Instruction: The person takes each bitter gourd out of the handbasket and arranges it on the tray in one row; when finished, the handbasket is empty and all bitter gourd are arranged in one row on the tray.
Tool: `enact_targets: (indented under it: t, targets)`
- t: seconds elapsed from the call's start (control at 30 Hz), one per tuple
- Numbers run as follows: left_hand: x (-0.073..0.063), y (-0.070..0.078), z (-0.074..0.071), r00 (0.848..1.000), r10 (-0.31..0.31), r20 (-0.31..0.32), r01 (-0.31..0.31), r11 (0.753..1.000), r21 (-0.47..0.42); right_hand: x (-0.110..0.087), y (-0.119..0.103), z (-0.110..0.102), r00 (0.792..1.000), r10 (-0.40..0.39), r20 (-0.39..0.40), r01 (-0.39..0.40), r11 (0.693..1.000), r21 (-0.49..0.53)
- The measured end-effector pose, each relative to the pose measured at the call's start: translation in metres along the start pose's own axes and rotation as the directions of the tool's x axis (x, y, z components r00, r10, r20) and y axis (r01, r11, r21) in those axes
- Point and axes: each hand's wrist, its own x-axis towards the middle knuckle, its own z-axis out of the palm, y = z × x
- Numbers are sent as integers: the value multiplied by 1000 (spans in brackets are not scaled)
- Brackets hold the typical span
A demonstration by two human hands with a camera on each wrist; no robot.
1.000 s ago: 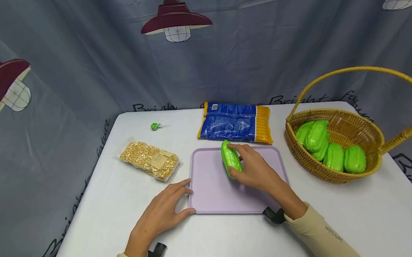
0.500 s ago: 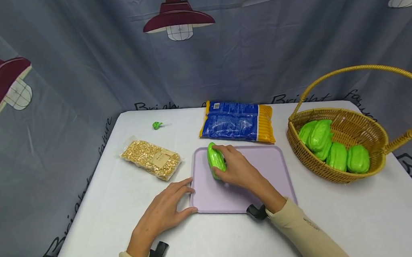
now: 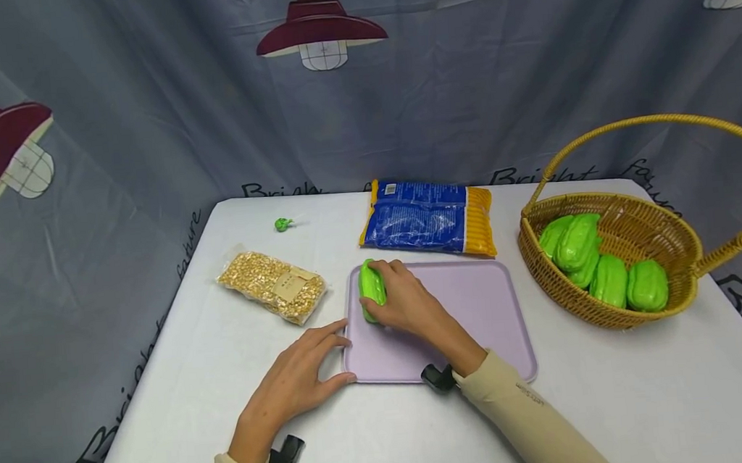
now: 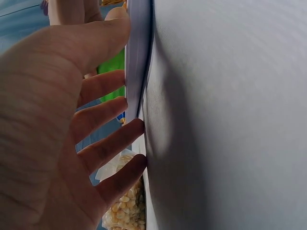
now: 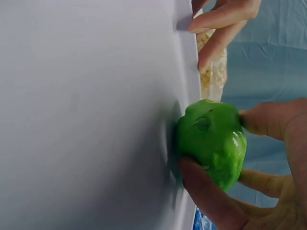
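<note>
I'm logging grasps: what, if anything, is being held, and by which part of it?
The right hand grips a green ridged piece by its opposite sides. The left hand holds nothing; it touches the left edge of the lilac tray.

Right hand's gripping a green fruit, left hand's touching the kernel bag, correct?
Not quite: the left hand is at the left edge of the lilac tray, not touching the kernel bag; see the head view. The right hand does grip a green fruit.

Glossy green vegetable (image 3: 371,291), smooth matt plastic tray (image 3: 463,315), rough woven basket (image 3: 639,228), cloth backdrop (image 3: 497,91).
</note>
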Motion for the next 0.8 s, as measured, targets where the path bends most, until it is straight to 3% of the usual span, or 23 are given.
enact_targets:
  t: [0.33, 0.8]
  targets:
    - [-1, 0, 1, 1000, 1, -4, -1, 1000, 15, 7, -6, 10, 1000, 14, -5, -14, 1000, 12]
    - [0, -1, 1, 997, 51, -49, -50, 999, 20, 12, -10, 14, 1000, 13, -12, -14, 1000, -20]
